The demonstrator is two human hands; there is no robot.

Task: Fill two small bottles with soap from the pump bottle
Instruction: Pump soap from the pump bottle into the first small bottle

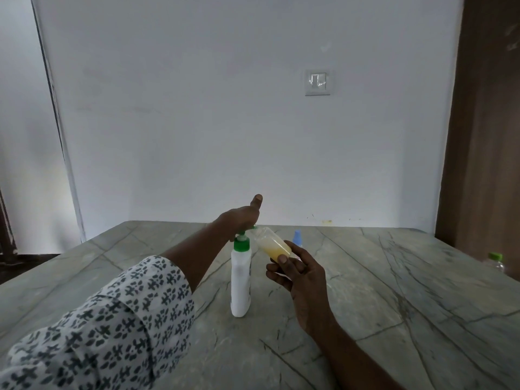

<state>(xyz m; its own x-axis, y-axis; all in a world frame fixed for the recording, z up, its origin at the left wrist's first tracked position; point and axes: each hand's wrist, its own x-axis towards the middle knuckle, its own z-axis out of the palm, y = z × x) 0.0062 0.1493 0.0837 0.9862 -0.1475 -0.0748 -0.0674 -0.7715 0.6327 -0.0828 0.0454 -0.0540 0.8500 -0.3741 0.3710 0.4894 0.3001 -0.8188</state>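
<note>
White plastic pump bottle [240, 280]; clear small bottle [274, 244] tilted.

The left hand [242, 218] hides most of the pump head [243, 235] and its own fingers. Fingers of the right hand [301, 274] hide the small bottle [274, 244] at its base; behind them only the top of a blue-capped bottle [297, 238] shows. Far right, a green-capped bottle [495, 261] is blurred.

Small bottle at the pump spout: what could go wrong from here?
1. The small bottle is tilted and pinched only by the right hand; its mouth could slip off the nozzle, spilling soap on the table.
2. The left hand presses the pump bottle from above with nothing steadying its base; it might tip.
</note>
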